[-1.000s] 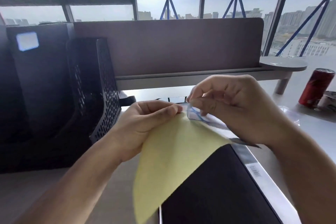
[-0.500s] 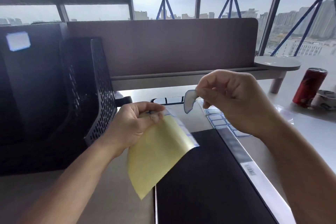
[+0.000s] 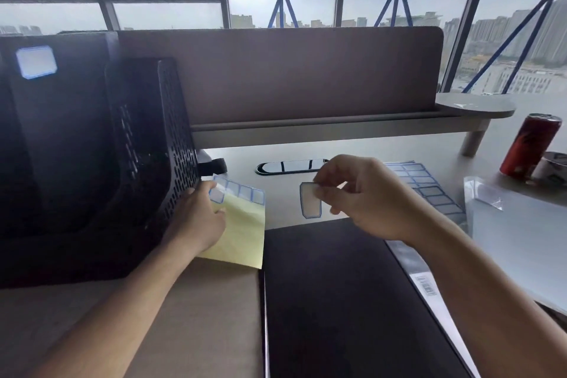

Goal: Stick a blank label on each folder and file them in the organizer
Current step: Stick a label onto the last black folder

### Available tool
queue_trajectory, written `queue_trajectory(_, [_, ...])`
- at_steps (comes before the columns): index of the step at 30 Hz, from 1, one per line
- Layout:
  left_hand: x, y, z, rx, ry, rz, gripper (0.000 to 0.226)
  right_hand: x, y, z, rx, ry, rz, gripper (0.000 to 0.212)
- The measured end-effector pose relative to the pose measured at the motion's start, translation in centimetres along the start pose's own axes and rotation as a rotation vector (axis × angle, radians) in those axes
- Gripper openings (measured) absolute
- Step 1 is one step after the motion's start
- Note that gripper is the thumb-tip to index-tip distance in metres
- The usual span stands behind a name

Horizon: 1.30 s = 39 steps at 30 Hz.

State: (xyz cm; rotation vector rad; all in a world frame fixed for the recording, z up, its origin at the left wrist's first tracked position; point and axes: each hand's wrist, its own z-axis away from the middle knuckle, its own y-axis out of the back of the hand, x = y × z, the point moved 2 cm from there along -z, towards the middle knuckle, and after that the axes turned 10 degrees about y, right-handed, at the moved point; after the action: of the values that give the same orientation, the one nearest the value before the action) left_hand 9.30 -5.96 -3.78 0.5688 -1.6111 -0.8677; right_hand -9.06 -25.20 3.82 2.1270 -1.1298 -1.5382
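Risk: the blue-bordered blank label point(image 3: 310, 201), pinched by the right hand point(image 3: 362, 196), hangs free and may fold onto itself. Left hand point(image 3: 196, 221) holds the yellow-backed label sheet point(image 3: 242, 233).

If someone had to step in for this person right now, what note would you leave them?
Left grip: holds the yellow-backed label sheet low beside the mesh organizer.
Right grip: pinches one peeled blank label in the air above the desk, not yet stuck anywhere.
The black folder lies flat in front, with no label visible on it.
Done: one labelled folder already stands in the organizer.
Left: stick the peeled label on the black folder, then file it.
A second label sheet lies on the desk at right.
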Motion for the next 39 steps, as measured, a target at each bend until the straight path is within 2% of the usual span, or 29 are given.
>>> queue_trajectory(3, [-0.1,-0.4,0.3,-0.082,0.062,-0.081,0.064,0.2,-0.3,-0.1,-0.020,-0.029,0.017,0.019])
queue_trajectory(5, [0.6,-0.1,0.8,-0.010,-0.008,-0.188,0.064,0.4,-0.4,-0.1,-0.038,-0.056,0.025,0.021])
queue_trajectory(7, [2.3,0.6,1.7,0.048,-0.152,-0.180,0.057,0.5,-0.5,-0.1,-0.056,-0.080,0.017,0.022])
queue_trajectory(9, [4.3,1.3,3.3,-0.093,-0.240,0.032,0.044,0.5,-0.6,-0.1,-0.067,-0.096,-0.023,0.023])
queue_trajectory(11, [6.0,1.5,5.2,-0.356,-0.242,0.255,0.031,0.3,-0.7,-0.1,-0.070,-0.099,-0.064,0.024])
queue_trajectory(13, [6.7,1.1,6.4,-0.474,-0.250,0.323,0.019,0.0,-0.8,-0.1,-0.074,-0.101,-0.101,0.025])
queue_trajectory(16, [6.8,0.6,6.5,-0.444,-0.262,0.298,0.010,-0.2,-0.8,0.0,-0.069,-0.103,-0.142,0.025])
queue_trajectory(24, [6.6,0.6,6.6,-0.478,-0.286,0.262,0.017,0.1,-1.0,-0.1,-0.016,-0.061,-0.158,0.009])
queue_trajectory(30, [7.1,1.3,6.8,-0.533,-0.293,0.304,0.008,0.5,-0.2,-0.3,0.074,-0.017,-0.166,0.017])
queue_trajectory(32, [6.9,2.0,6.4,-0.525,-0.260,0.299,0.027,0.9,0.6,-0.4,0.148,-0.023,-0.200,0.017])
queue_trajectory(34, [6.5,2.4,6.3,-0.523,-0.236,0.187,0.048,1.6,1.5,-0.4,0.223,-0.049,-0.221,0.018])
queue_trajectory(39, [4.5,-1.2,6.7,-0.483,-0.166,-0.465,0.078,4.1,1.0,-0.2,0.208,-0.212,-0.426,0.010])
